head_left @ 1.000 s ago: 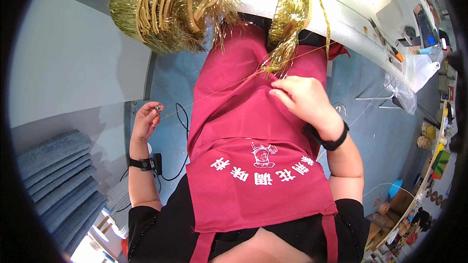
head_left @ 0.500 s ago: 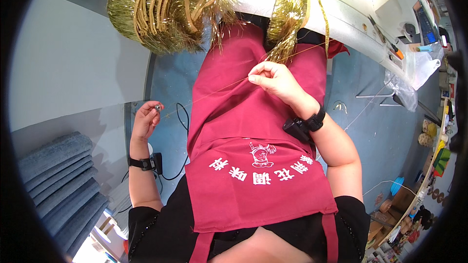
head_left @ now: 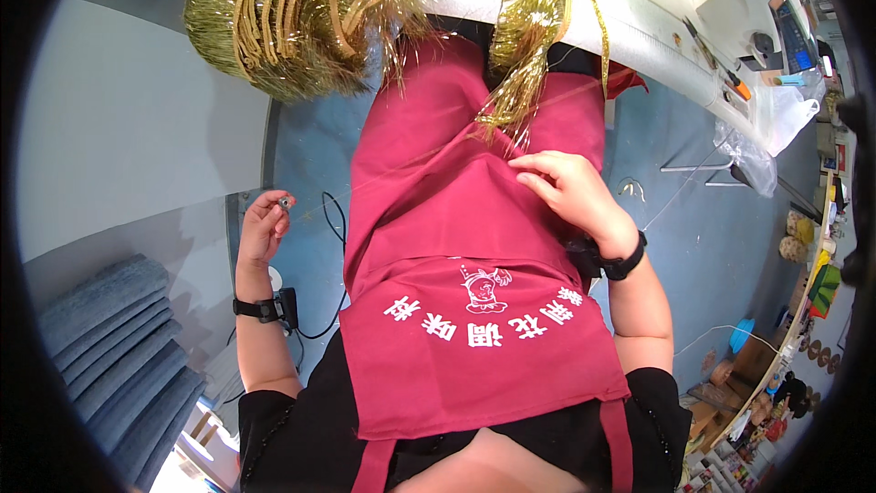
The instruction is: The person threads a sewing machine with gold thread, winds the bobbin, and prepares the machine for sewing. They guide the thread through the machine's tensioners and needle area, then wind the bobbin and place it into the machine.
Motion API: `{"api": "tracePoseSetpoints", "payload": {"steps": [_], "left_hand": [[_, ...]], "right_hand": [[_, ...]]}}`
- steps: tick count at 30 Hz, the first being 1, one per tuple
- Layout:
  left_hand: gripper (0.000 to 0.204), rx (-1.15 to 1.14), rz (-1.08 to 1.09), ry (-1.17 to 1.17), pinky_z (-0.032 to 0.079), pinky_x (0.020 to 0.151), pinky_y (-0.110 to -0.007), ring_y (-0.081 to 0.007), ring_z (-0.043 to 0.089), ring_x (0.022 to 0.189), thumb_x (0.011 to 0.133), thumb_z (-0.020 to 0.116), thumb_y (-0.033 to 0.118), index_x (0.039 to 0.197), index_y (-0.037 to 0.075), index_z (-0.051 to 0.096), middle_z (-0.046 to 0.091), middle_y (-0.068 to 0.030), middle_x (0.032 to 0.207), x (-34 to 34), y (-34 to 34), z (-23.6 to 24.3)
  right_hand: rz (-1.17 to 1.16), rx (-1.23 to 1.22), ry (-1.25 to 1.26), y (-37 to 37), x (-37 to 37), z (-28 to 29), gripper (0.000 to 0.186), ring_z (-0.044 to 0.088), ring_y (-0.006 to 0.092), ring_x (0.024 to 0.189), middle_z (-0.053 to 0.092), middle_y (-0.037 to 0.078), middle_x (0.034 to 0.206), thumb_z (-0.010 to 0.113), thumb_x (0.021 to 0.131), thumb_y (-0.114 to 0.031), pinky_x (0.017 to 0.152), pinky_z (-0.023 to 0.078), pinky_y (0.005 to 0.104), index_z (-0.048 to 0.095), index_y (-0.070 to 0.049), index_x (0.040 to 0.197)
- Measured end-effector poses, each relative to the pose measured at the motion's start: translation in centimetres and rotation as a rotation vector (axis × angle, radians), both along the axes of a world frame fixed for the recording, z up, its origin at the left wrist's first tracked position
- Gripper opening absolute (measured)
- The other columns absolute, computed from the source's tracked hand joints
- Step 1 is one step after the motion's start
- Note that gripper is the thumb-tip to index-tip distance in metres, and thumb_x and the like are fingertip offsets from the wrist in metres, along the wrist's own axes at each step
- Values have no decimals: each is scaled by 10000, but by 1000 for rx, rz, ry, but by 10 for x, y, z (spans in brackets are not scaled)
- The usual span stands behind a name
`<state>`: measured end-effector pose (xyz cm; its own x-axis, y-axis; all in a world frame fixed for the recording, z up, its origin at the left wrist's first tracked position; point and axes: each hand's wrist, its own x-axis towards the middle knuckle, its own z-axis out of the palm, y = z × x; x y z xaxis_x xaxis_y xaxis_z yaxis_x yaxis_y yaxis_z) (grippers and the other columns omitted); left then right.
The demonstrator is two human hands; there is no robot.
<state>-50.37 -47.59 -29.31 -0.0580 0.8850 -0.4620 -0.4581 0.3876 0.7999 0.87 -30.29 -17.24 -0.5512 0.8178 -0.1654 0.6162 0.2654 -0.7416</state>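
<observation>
My left hand (head_left: 263, 230) is raised at the left, its thumb and fingers closed on a small round metal piece (head_left: 285, 204) that looks like a bobbin case. A fine thread (head_left: 365, 184) runs from there toward the lap and is hard to follow. Over the red apron (head_left: 438, 219) hovers my right hand (head_left: 579, 194), thumb and index finger apart, with nothing visible between them. Just beyond its fingertips hangs the frayed end of a gold tinsel fringe (head_left: 520, 64). A thicker bundle of the same tinsel (head_left: 274, 27) drapes over the table edge at the far left.
A white sewing table (head_left: 630, 32) spans the far side, with an orange-handled tool (head_left: 737, 84) on it. A clear plastic bag (head_left: 757, 164) hangs off its right end. Near my left forearm, a black cable (head_left: 342, 246) loops over the blue floor. Folded grey-blue cloth (head_left: 119, 347) lies at left.
My right hand has moved nearer and to the right, and its pinch on the thread has opened. The left hand keeps its grip, shifting slightly left in the picture.
</observation>
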Motion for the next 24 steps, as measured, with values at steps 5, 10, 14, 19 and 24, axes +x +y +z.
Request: {"api": "tracePoseSetpoints", "payload": {"steps": [5,10,14,19,24], "left_hand": [[229,-5,-6,16,406,546,-192,-55,507,620,997,632,65,1219,10,624,703,-114,1122,-1,0,-1],[219,69,-63,72,427,531,-188,-60,515,613,1007,617,87,1208,1,610,670,-126,1139,28,24,38],[234,226,-111,122,504,596,-224,-120,647,740,1005,610,64,1225,-15,604,678,-143,1149,77,58,92],[255,407,0,145,556,763,-289,-170,696,960,1007,578,-11,1260,-20,610,694,-145,1180,142,102,145],[272,541,-5,299,536,897,-280,-149,667,1036,966,655,-30,1238,-34,659,708,-104,1170,175,143,158]], "right_hand": [[83,58,-295,1,19,30,185,689,317,859,710,109,915,703,899,-216,761,548,419,752,-96,1032],[73,290,102,12,-14,56,152,684,296,800,696,100,851,746,876,-133,717,554,369,743,-66,1013],[281,136,416,20,-83,54,482,673,267,1141,663,167,1266,739,913,-129,949,551,353,595,-23,1360],[303,-247,543,30,-162,41,918,411,321,1460,380,248,1574,775,916,-293,1193,355,410,219,59,1556],[341,-556,601,40,-141,31,294,491,55,608,571,-26,718,544,1077,-302,550,404,232,591,-13,1083]]}}
